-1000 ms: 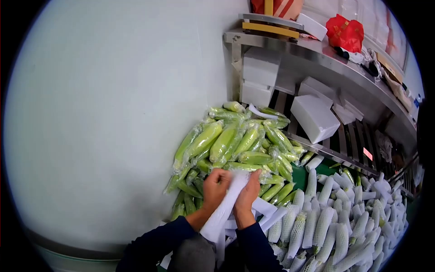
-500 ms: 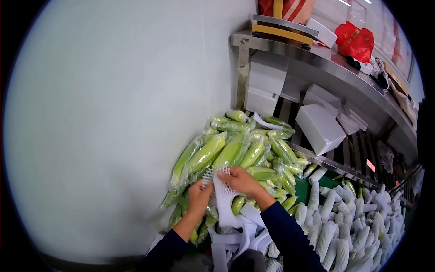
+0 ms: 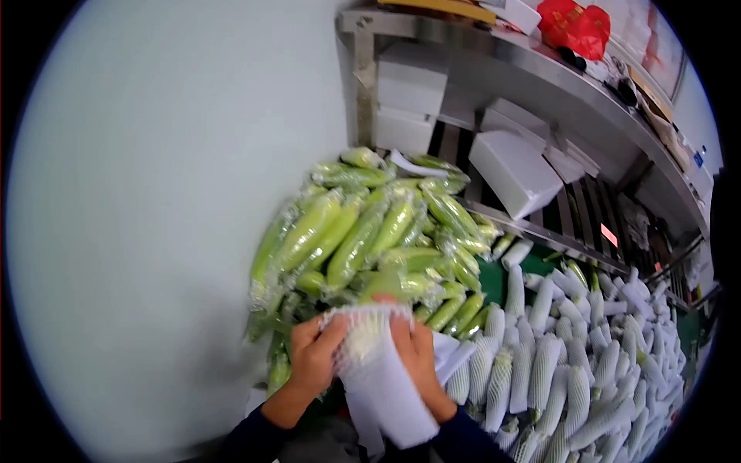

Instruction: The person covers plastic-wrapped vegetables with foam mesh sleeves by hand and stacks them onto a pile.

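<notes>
A white foam net sleeve (image 3: pixel 395 401) hangs between my two hands, its upper mouth stretched wide. My left hand (image 3: pixel 310 361) grips the left side of the mouth, fingers curled in. On the other side, my right hand (image 3: pixel 414 356) is closed round the sleeve's right edge. A pale green ear of corn shows blurred through the mesh, inside the upper sleeve; its far end is hard to separate from the pile. Just beyond my hands lies a heap of green corn ears (image 3: pixel 356 248) in clear plastic wrap.
Many corn ears in white foam nets (image 3: pixel 546 369) cover the area to the right. A metal table (image 3: pixel 587 96) stands behind, with white foam boxes (image 3: pixel 513 174) on a slatted rack below and a red bag (image 3: pixel 573 29) on top. A pale wall (image 3: pixel 154 193) rises on the left.
My hands have come lower and nearer, and the sleeve's mouth is now spread wide with corn showing inside it. The view has shifted, so the heap and table appear higher and further left.
</notes>
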`<action>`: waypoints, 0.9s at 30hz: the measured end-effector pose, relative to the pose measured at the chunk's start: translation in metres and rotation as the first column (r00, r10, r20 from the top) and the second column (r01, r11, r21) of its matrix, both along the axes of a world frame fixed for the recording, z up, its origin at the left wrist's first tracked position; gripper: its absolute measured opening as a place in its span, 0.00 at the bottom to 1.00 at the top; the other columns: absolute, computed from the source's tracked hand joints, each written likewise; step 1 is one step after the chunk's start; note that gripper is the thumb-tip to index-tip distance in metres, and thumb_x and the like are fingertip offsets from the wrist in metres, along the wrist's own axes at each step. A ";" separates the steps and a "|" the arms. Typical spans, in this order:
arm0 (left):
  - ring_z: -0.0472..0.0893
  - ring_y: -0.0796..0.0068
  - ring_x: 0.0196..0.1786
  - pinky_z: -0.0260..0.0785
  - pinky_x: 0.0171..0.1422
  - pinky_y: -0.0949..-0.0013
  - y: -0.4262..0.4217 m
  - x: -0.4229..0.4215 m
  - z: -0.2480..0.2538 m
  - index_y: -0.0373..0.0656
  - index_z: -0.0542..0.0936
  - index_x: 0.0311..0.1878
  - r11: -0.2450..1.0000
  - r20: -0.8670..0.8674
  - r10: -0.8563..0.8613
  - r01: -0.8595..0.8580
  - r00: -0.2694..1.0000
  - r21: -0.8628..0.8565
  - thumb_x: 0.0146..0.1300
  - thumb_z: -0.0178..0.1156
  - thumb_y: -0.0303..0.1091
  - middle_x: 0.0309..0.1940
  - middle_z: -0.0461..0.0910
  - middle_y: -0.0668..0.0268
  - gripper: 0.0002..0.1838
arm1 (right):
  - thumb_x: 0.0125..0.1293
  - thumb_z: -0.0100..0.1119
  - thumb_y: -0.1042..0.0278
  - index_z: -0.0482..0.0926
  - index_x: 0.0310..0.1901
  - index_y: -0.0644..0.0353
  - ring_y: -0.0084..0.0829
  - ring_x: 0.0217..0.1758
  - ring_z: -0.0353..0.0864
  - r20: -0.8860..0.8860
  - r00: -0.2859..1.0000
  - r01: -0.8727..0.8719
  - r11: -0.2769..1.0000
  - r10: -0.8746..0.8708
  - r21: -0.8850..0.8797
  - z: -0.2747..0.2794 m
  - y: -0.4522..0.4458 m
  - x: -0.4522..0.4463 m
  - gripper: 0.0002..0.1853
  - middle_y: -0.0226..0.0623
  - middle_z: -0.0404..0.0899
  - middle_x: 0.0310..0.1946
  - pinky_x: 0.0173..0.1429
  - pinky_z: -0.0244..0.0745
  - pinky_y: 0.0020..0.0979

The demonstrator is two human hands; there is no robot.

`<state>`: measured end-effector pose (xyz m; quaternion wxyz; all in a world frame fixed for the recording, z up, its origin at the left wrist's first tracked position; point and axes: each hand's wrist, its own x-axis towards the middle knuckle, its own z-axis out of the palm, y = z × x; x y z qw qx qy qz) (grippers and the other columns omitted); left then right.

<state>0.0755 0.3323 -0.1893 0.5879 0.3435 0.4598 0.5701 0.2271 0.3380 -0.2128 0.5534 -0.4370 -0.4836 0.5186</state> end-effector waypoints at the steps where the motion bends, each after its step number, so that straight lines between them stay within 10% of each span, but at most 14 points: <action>1: 0.75 0.85 0.28 0.67 0.33 0.75 -0.016 0.002 -0.005 0.32 0.83 0.38 0.992 0.125 -0.032 0.046 0.992 -0.114 0.71 0.59 0.34 0.28 0.81 0.70 0.12 | 0.80 0.42 0.62 0.76 0.59 0.70 0.22 0.49 0.78 -0.036 0.998 0.050 0.998 -0.051 -0.042 -0.010 -0.032 -0.001 0.21 0.36 0.83 0.45 0.54 0.74 0.27; 7: 0.81 0.78 0.29 0.71 0.32 0.72 -0.066 -0.015 -0.166 0.32 0.84 0.37 0.822 0.182 -0.171 0.242 0.968 -0.515 0.70 0.61 0.37 0.30 0.84 0.64 0.14 | 0.78 0.46 0.50 0.79 0.49 0.68 0.25 0.36 0.83 -0.493 0.821 -0.175 0.695 -0.288 -0.697 -0.159 -0.109 -0.016 0.24 0.36 0.84 0.39 0.41 0.79 0.27; 11: 0.85 0.69 0.36 0.77 0.40 0.68 -0.080 -0.030 -0.220 0.34 0.82 0.47 0.726 0.465 -0.098 0.383 0.880 -0.572 0.72 0.57 0.40 0.38 0.85 0.58 0.16 | 0.77 0.47 0.47 0.82 0.43 0.67 0.23 0.33 0.81 -0.103 0.994 -0.050 0.653 -0.043 -0.756 -0.249 -0.119 -0.008 0.26 0.34 0.83 0.32 0.37 0.76 0.26; 14: 0.85 0.67 0.43 0.77 0.48 0.67 -0.067 -0.035 -0.235 0.35 0.79 0.53 0.679 0.662 0.147 0.412 0.735 -0.608 0.73 0.54 0.42 0.45 0.85 0.58 0.19 | 0.77 0.49 0.48 0.83 0.34 0.69 0.20 0.32 0.75 0.296 0.933 0.044 0.751 0.206 -0.659 -0.215 -0.089 -0.001 0.28 0.32 0.81 0.26 0.38 0.72 0.27; 19: 0.84 0.72 0.38 0.75 0.44 0.70 -0.066 -0.037 -0.267 0.35 0.82 0.45 0.717 0.445 0.208 0.174 0.871 -0.675 0.70 0.59 0.39 0.38 0.85 0.63 0.14 | 0.76 0.51 0.48 0.85 0.35 0.68 0.19 0.31 0.77 0.040 0.947 -0.155 0.564 0.318 -0.811 -0.249 -0.061 -0.004 0.27 0.32 0.83 0.29 0.38 0.71 0.23; 27: 0.81 0.73 0.28 0.70 0.32 0.68 -0.077 -0.034 -0.363 0.34 0.84 0.33 0.761 0.140 0.244 -0.100 0.960 -0.641 0.67 0.64 0.38 0.28 0.84 0.63 0.14 | 0.73 0.51 0.40 0.83 0.33 0.71 0.26 0.32 0.78 0.310 0.879 0.042 0.588 0.362 -0.808 -0.328 -0.069 -0.026 0.33 0.37 0.82 0.27 0.41 0.73 0.30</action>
